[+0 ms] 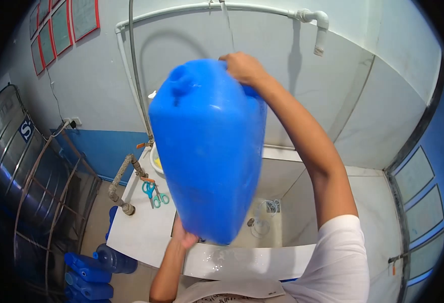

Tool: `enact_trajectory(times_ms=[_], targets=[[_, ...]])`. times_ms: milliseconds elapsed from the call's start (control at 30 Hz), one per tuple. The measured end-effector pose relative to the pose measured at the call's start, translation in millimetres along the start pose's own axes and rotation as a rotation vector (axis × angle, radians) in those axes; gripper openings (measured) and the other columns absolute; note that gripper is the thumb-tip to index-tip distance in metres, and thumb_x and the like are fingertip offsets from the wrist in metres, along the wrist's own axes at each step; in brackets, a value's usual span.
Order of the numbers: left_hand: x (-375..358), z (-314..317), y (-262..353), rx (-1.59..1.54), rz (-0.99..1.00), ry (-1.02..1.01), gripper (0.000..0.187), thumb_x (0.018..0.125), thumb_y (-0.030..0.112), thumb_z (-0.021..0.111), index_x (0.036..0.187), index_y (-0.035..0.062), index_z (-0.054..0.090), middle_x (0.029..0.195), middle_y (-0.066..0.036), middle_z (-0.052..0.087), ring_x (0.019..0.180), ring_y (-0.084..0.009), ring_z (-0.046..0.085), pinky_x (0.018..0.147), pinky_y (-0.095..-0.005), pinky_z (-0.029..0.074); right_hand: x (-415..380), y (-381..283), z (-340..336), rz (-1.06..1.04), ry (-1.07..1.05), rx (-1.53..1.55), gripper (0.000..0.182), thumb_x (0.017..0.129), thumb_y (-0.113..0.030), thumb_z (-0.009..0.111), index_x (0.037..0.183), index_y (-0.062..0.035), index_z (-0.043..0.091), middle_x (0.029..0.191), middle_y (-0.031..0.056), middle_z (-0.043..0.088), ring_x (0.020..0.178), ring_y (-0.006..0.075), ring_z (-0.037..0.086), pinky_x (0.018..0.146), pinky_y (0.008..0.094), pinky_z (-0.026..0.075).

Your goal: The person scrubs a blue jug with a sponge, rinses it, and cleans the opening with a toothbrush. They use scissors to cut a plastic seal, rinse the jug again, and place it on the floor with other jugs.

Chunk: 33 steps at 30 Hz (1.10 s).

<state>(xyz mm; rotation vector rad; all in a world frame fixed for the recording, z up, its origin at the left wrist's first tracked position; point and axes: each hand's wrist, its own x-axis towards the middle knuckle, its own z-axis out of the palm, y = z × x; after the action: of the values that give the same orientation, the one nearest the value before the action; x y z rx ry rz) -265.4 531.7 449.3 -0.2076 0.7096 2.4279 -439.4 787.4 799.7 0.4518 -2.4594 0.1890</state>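
A large blue plastic jerry can (207, 156) is held up in front of me over the tiled basin, tilted, with its flat side towards me. My right hand (242, 68) is closed at its upper right, by the handle; some of the fingers are hidden behind the can. Down at its lower left end, my left hand (183, 236) supports the can from beneath, its fingers partly covered. Two pairs of teal-handled scissors (155, 194) lie on the white ledge left of the can.
Below the can is a tiled basin (292, 222) with a drain (272, 206) and a wet front rim (247, 260). A rusty pipe (118, 184) rises at the ledge's left. Several blue containers (90, 267) stand on the floor near a steel tank (25, 171). A white pipe (181, 11) runs above.
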Motion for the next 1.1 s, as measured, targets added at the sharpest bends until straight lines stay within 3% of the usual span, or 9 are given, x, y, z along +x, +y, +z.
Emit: enact_trajectory(times_ms=[33, 133, 200, 333, 500, 700, 900, 967, 1100], targets=[[-16, -8, -8, -0.058, -0.036, -0.034, 0.050, 0.091, 0.046, 0.037, 0.119, 0.0057, 0.050, 0.114, -0.009, 0.056, 0.101, -0.0202, 0.056, 0.081, -0.0365, 0.050, 4, -4, 8, 0.102, -0.208, -0.085, 0.040, 0.065, -0.039, 0.066, 0.085, -0.0049, 0.069, 0.088, 0.0205, 0.065, 0.084, 0.0359, 0.062, 0.074, 0.0420, 0.050], [-99, 12, 31, 0.074, 0.163, 0.182, 0.060, 0.089, 0.051, 0.037, 0.126, 0.0046, 0.044, 0.127, -0.016, 0.047, 0.118, -0.0297, 0.044, 0.100, -0.0480, 0.033, -12, -20, 11, 0.148, -0.259, -0.063, 0.044, 0.066, -0.045, 0.066, 0.083, -0.0038, 0.070, 0.086, 0.0202, 0.066, 0.084, 0.0350, 0.063, 0.074, 0.0422, 0.050], [-147, 58, 81, 0.160, 0.305, 0.032, 0.065, 0.089, 0.053, 0.037, 0.132, 0.0053, 0.037, 0.133, -0.016, 0.042, 0.122, -0.0308, 0.042, 0.099, -0.0478, 0.036, -14, -24, -3, 0.246, -0.198, 0.005, 0.045, 0.067, -0.045, 0.066, 0.084, -0.0038, 0.070, 0.087, 0.0199, 0.066, 0.085, 0.0347, 0.063, 0.074, 0.0422, 0.050], [-138, 43, 94, 0.249, 0.577, 0.156, 0.052, 0.092, 0.044, 0.042, 0.128, 0.0061, 0.040, 0.129, -0.012, 0.046, 0.115, -0.0254, 0.048, 0.095, -0.0434, 0.041, -8, -19, -16, 0.399, -0.053, 0.117, 0.044, 0.069, -0.045, 0.064, 0.087, -0.0042, 0.069, 0.088, 0.0192, 0.066, 0.086, 0.0343, 0.063, 0.074, 0.0422, 0.050], [-122, 17, 28, 0.057, 0.479, 0.171, 0.050, 0.092, 0.043, 0.042, 0.127, 0.0065, 0.042, 0.127, -0.010, 0.048, 0.115, -0.0240, 0.047, 0.098, -0.0414, 0.037, -18, -10, 41, 0.320, -0.307, -0.044, 0.046, 0.064, -0.043, 0.068, 0.091, -0.0062, 0.069, 0.092, 0.0183, 0.066, 0.088, 0.0338, 0.063, 0.077, 0.0417, 0.050], [-159, 52, 97, 0.257, 0.486, 0.145, 0.060, 0.092, 0.049, 0.039, 0.133, 0.0053, 0.036, 0.132, -0.012, 0.043, 0.118, -0.0264, 0.045, 0.097, -0.0423, 0.040, -20, -42, -21, 0.378, -0.075, 0.137, 0.042, 0.067, -0.040, 0.065, 0.087, -0.0031, 0.069, 0.085, 0.0222, 0.065, 0.082, 0.0357, 0.064, 0.074, 0.0435, 0.049], [-102, -23, 41, 0.272, 0.618, 0.323, 0.068, 0.088, 0.056, 0.041, 0.133, 0.0067, 0.035, 0.132, -0.008, 0.042, 0.120, -0.0253, 0.042, 0.100, -0.0393, 0.036, -32, -11, 37, 0.349, -0.153, 0.017, 0.041, 0.069, -0.039, 0.064, 0.084, -0.0020, 0.069, 0.084, 0.0226, 0.065, 0.082, 0.0359, 0.064, 0.073, 0.0438, 0.050], [-127, -22, 42, 0.224, 0.319, 0.305, 0.067, 0.088, 0.056, 0.040, 0.134, 0.0072, 0.034, 0.135, -0.007, 0.040, 0.122, -0.0253, 0.041, 0.102, -0.0394, 0.033, -40, -22, 38, 0.295, -0.241, -0.039, 0.040, 0.069, -0.039, 0.064, 0.083, -0.0022, 0.069, 0.084, 0.0225, 0.065, 0.082, 0.0358, 0.064, 0.073, 0.0435, 0.050], [-165, 51, 104, 0.289, 0.546, 0.308, 0.062, 0.090, 0.053, 0.039, 0.131, 0.0063, 0.039, 0.127, -0.012, 0.047, 0.116, -0.0259, 0.046, 0.096, -0.0412, 0.041, -27, -47, -11, 0.386, -0.176, 0.123, 0.044, 0.067, -0.042, 0.066, 0.085, -0.0020, 0.069, 0.086, 0.0214, 0.065, 0.085, 0.0357, 0.063, 0.075, 0.0430, 0.049]])
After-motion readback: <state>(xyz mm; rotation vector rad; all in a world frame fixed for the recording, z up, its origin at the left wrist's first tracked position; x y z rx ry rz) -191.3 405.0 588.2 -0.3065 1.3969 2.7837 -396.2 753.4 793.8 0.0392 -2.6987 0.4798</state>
